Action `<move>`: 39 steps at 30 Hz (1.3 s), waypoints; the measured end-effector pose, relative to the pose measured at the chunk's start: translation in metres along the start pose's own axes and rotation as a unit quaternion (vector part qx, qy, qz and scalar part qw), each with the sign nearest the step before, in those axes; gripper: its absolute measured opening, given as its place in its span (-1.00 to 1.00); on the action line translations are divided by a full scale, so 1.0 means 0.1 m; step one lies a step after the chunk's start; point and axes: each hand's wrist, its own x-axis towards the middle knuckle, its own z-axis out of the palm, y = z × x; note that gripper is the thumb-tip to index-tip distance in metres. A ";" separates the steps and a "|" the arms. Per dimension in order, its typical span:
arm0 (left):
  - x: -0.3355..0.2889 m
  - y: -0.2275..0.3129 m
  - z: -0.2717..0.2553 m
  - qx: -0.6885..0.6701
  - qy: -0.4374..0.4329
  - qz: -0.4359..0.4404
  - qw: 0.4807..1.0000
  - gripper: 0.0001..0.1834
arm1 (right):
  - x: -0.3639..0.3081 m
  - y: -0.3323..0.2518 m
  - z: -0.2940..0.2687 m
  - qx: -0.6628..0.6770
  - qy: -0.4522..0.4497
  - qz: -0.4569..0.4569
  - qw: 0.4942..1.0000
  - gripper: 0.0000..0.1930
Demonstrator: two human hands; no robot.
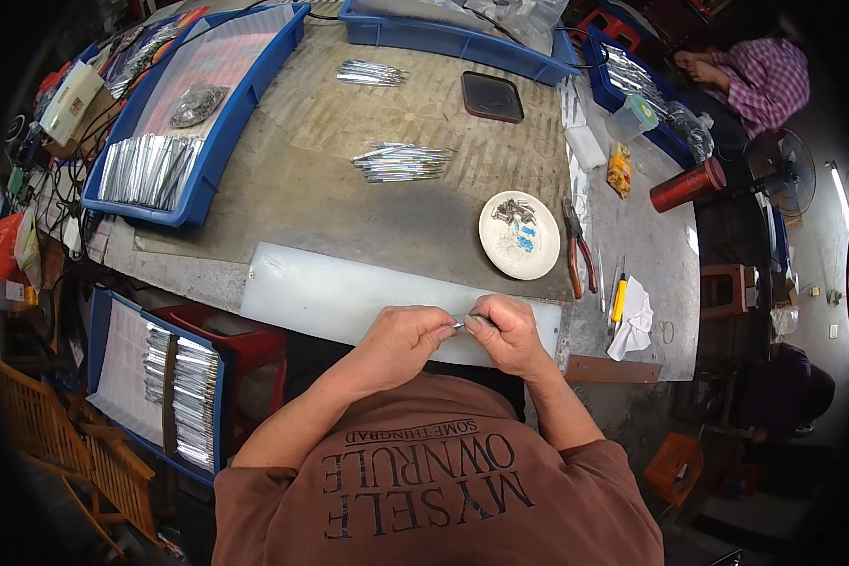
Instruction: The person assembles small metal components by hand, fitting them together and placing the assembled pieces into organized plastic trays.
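Observation:
My left hand (pixel 401 338) and my right hand (pixel 509 332) meet over a white board (pixel 330 294) at the near table edge. Between them the fingers pinch a small slim metal piece (pixel 459 325), most of it hidden by fingers and thumbs. Both hands are closed on it. Beyond the board lies a pile of slim silver rods (pixel 404 163), with a smaller bunch of rods (pixel 372 73) farther off. To the right, a cream plate (pixel 496 257) holds small dark metal parts (pixel 516 211) and little blue pieces (pixel 524 237).
Red-handled pliers (pixel 575 250), a yellow-handled tool (pixel 619 298) and white tissue (pixel 635 321) lie at right, below a red cylinder (pixel 687 185). Blue trays hold rods, one tray (pixel 203 189) at left, another (pixel 222 406) low beside me. A co-worker (pixel 764 80) sits at far right.

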 end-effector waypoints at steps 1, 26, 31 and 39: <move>0.00 0.00 0.01 0.000 0.000 0.000 1.000 -0.87 | 0.00 -0.01 0.01 -0.001 0.006 0.008 1.000 -0.82; 0.00 -0.02 -0.02 -0.039 -0.023 -0.041 0.998 -0.83 | 0.00 0.02 0.00 0.003 -0.001 -0.002 1.000 -0.82; 0.01 -0.10 0.00 -0.148 -0.084 -0.111 0.979 -0.83 | -0.01 0.01 -0.02 0.002 -0.019 -0.017 1.000 -0.82; -0.02 -0.13 0.04 -0.128 -0.017 -0.100 0.987 -0.87 | -0.03 0.00 0.04 -0.009 0.000 0.008 1.000 -0.79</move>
